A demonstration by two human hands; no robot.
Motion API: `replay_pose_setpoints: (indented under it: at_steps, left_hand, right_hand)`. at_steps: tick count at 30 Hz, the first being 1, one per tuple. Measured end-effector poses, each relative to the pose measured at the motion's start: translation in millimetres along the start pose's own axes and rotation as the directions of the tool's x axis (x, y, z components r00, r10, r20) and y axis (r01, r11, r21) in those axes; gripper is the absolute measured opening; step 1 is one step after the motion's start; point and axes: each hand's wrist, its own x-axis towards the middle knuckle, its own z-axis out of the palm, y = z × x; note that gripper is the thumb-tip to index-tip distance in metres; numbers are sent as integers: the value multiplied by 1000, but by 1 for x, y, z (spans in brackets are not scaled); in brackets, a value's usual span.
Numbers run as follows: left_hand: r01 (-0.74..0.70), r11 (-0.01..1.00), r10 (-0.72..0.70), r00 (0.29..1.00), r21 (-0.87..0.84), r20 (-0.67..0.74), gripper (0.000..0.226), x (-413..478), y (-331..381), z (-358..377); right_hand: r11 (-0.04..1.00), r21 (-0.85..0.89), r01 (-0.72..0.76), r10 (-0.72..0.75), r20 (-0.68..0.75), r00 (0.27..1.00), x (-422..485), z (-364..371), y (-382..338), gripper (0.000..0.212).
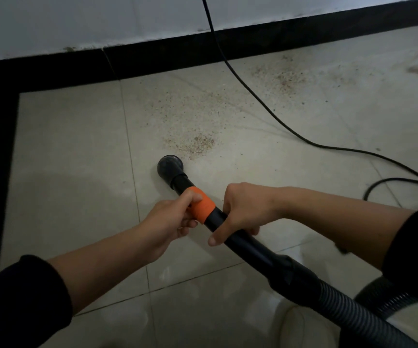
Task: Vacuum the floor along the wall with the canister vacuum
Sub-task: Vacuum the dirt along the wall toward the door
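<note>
Black ribbed hose [353,305] is feeding up from the near right into the rigid tube [243,239]. Right hand [243,209] is wrapping a closed grip over that tube. Left hand [170,217], just ahead, is curling its grip round the orange collar [204,204]. Round nozzle [169,168] is sitting on the tiled floor [77,146], just short of scattered grit [198,143]. Power cord [253,91] is running across the floor and up over the black skirting [165,59].

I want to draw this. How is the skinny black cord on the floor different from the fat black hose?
The power cord is thin and smooth; the vacuum hose is thick and ribbed. The power cord lies loose on the floor and runs up the wall; the vacuum hose joins the held tube. Both are black and curved.
</note>
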Motion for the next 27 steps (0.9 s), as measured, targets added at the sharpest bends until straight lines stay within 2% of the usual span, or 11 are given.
replay_pose_setpoints:
  at_steps: [5,14,27]
  left_hand:
    - [40,998,-44,995,51,92,30,-8,-5,15]
    - [64,993,-86,970,100,226,29,-13,-4,47]
    - [128,980,-176,910,150,376,23,-24,-18,100]
  right_hand:
    - [994,69,-86,72,181,981,-11,-5,13,41]
    - [971,31,-237,218,299,929,-33,-10,35,33]
    - [911,-99,-399,399,446,801,-68,-7,73,24]
